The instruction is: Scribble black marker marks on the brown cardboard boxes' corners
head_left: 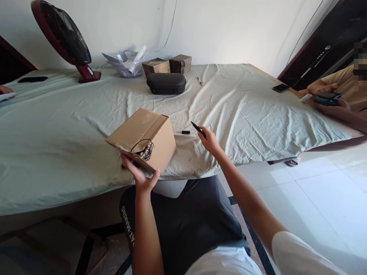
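A brown cardboard box (140, 130) is tilted up at the table's front edge, with black pen drawing on its near corner. My left hand (140, 175) grips its lower near side, thumb on the right face and the other fingers partly hidden beneath. Right of the box, my right hand (210, 140) holds a black marker (198, 130), its uncapped tip pointing up and left, apart from the box. A black marker cap (185, 132) lies on the cloth between the box and my right hand.
A pale green cloth (94, 110) covers the table. Toward the back are a dark red fan (84, 72), a clear bowl of papers (126, 68), two patterned boxes (180, 64), a black case (166, 83) and a pen (200, 81). At right, a person's hands (329, 99) hold a device near a phone (280, 88).
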Motion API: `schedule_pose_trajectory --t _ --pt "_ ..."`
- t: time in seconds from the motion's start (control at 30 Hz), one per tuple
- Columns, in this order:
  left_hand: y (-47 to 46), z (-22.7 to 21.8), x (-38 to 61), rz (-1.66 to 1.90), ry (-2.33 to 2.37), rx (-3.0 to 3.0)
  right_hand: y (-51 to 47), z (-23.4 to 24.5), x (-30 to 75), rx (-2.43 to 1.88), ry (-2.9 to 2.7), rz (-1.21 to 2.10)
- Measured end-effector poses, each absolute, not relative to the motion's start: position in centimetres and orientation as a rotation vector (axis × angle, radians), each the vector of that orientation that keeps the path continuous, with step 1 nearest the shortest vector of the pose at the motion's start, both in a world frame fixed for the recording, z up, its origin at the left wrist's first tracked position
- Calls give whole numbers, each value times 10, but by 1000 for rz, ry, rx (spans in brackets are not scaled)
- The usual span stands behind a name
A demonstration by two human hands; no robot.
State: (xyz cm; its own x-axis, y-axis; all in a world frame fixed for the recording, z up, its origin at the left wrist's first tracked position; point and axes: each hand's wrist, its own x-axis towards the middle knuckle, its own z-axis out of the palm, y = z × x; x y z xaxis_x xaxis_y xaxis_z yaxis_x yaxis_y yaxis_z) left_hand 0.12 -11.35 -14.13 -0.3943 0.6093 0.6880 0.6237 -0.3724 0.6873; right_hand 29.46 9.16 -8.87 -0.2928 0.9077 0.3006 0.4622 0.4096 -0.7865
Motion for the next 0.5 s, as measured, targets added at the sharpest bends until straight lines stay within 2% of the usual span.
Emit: schedule_pose_trajectory --t 0.17,0.33,0.5 --pt "-107 -153 6 -2050 -1823 -1723 92 -91 290 -1295 -1996 483" --pt "-99 -149 16 -2320 -1829 -1607 86 -99 288 -1472 -1948 345" --pt "-96 -148 19 -2313 -1781 -1647 85 -100 287 -1580 -2012 301"
